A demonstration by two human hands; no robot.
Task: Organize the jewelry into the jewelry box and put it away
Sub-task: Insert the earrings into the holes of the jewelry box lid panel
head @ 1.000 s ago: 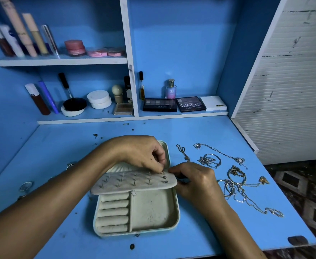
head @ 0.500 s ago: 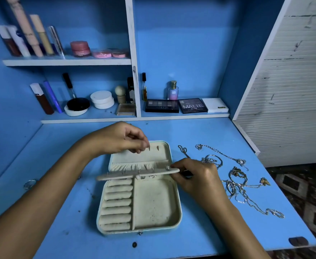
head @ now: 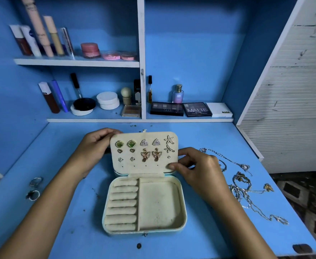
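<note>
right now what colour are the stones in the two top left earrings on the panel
Green, set in gold-toned frames, clearest in the head view.

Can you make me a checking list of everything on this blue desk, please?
Surface: blue desk, some dark specks.
Job's things: open jewelry box; earring panel upright, earrings pinned; chains loose at right; rings at left.
Clutter: makeup on shelves.
Grippers: left hand and right hand grip the panel's sides.
Cables: nothing seen.
Surroundings: blue walls, white slatted door at right.
</note>
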